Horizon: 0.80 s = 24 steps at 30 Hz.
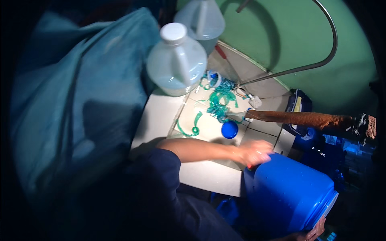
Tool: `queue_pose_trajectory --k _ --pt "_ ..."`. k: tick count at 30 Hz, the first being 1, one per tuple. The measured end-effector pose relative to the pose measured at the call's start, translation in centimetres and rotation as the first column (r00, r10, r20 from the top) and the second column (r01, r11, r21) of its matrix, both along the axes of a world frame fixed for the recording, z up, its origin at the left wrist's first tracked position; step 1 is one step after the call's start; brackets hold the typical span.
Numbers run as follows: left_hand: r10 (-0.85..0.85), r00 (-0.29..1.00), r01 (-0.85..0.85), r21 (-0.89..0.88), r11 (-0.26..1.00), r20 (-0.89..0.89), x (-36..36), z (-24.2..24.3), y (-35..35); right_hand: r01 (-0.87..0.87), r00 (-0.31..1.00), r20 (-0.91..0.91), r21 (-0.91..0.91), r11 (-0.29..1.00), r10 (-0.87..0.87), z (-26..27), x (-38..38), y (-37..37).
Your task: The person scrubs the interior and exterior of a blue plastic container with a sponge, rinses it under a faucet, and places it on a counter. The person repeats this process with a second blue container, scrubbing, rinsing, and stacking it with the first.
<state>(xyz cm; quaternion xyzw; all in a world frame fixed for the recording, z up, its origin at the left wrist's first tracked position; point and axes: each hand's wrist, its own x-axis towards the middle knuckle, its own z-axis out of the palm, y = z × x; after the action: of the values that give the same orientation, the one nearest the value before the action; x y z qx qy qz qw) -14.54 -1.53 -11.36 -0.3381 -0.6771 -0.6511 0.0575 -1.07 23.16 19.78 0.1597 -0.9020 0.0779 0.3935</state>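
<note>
A large blue plastic drum (289,192) lies tilted in front of me, with water drops on its side. My left hand (256,153), blurred and with fingers curled, is at the drum's upper left end. A small red thing (250,166) shows just beneath it; whether the fingers hold it is unclear. At the lower right my right hand (316,230) grips the drum by its pale rim (327,209). Beyond my left forearm a round blue cap or small bowl (229,129) sits on the wet tiles (208,128), close to tangled green plastic strips (222,101).
Two translucent jugs of liquid, one nearer (178,64) and one behind (200,21), stand by blue-green cloth (111,60). A rough brown pole (301,119) and a bent metal pipe (319,63) jut across. A white-headed brush (255,101) lies near the green wall (304,27).
</note>
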Motion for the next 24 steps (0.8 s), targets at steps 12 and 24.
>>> queue_pose_trajectory --k 12,24 --pt "-0.309 0.939 0.158 -0.987 -0.004 0.151 2.1 -36.1 0.0 0.043 0.999 0.005 -0.042 0.998 -0.042 -1.4 0.8 1.7" --pt "0.191 0.26 -0.673 0.036 0.739 0.946 -10.2 -23.7 -1.9 -0.305 0.948 0.123 0.092 0.948 0.293 0.4 0.0 3.0"
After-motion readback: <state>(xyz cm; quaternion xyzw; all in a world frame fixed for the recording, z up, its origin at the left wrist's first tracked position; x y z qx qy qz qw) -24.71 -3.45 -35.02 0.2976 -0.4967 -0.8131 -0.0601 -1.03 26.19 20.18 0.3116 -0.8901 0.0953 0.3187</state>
